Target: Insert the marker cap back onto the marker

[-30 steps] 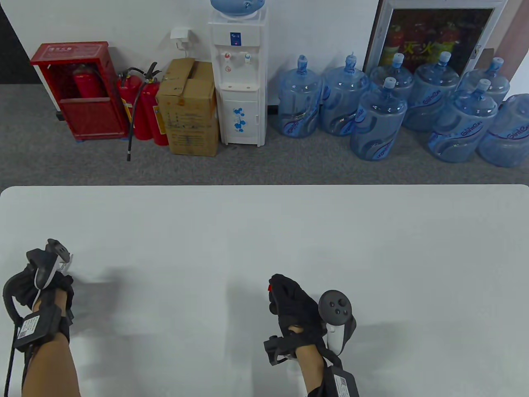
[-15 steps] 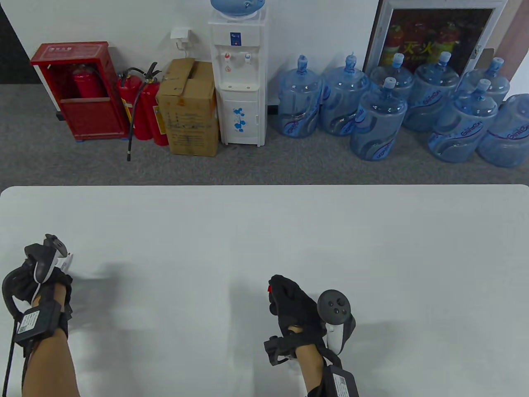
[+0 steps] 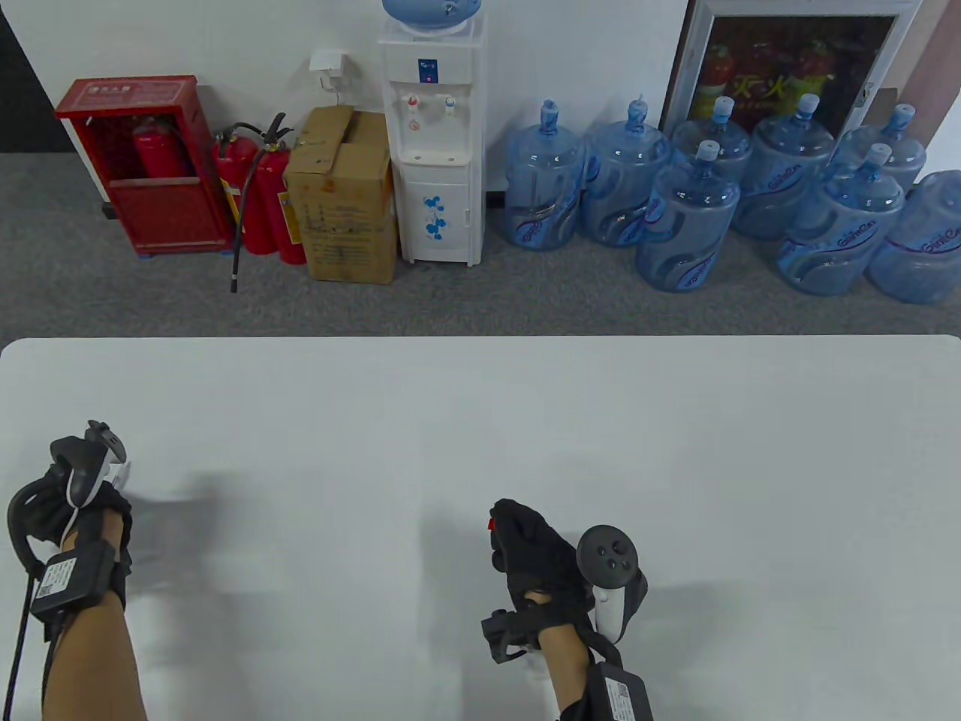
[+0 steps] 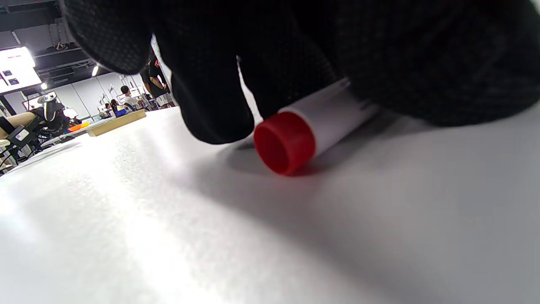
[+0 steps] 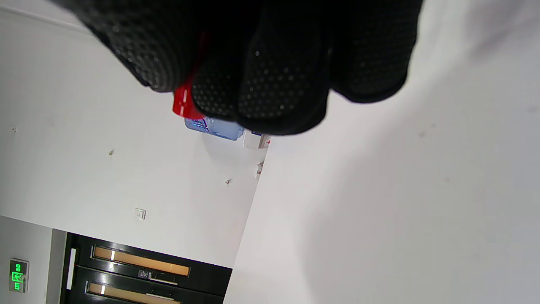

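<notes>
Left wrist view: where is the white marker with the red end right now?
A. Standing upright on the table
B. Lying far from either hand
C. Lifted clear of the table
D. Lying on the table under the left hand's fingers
D: the marker lies on its side on the table, its red end toward the camera, with the left hand over its barrel.

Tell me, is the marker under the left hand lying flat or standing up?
Lying flat: the marker rests on the table beneath the left hand.
</notes>
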The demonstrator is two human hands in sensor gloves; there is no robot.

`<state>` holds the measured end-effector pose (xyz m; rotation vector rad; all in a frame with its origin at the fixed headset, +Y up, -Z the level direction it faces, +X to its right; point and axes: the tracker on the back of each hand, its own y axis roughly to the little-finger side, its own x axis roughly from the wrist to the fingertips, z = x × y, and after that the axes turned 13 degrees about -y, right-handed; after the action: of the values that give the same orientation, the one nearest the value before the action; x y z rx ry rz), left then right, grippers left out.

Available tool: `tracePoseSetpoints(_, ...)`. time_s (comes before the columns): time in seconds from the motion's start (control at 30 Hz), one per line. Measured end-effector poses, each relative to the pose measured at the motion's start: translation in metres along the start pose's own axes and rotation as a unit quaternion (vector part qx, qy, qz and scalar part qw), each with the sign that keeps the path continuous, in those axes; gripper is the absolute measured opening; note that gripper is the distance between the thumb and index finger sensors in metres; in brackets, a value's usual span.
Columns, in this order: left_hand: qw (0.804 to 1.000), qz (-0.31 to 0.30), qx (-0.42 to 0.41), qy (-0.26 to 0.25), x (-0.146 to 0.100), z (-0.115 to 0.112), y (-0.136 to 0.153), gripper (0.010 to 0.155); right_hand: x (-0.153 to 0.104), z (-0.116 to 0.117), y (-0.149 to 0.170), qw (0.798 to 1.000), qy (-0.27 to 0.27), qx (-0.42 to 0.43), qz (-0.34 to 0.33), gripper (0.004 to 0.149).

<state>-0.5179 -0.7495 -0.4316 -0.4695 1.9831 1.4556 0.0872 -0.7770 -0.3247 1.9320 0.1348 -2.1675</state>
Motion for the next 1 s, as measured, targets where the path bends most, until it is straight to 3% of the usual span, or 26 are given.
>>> tracePoseSetpoints(0.27,0.999,-0.035,-0.008,-0.024,-0.003,0.000,-0.001,0.064,0.000,-0.001,0.000,1.000,0.003,0.002,-0.002,0.045)
tracePoseSetpoints(0.47,0.989,-0.108,0.026,-0.093,-0.024,0.006,-0.011,0.054,0.000,-0.002,-0.002,1.000,0.001,0.015,-0.005,0.045)
tracePoseSetpoints(0.7,0.975,-0.141,0.006,-0.172,-0.049,0.032,-0.006,0.050,-0.003,-0.003,-0.006,0.999,0.001,0.031,-0.010,0.045)
tracePoseSetpoints(1.0,0.969,-0.148,-0.067,-0.185,-0.085,0.061,0.006,0.051,-0.005,-0.002,-0.010,0.999,-0.014,0.045,-0.020,0.045)
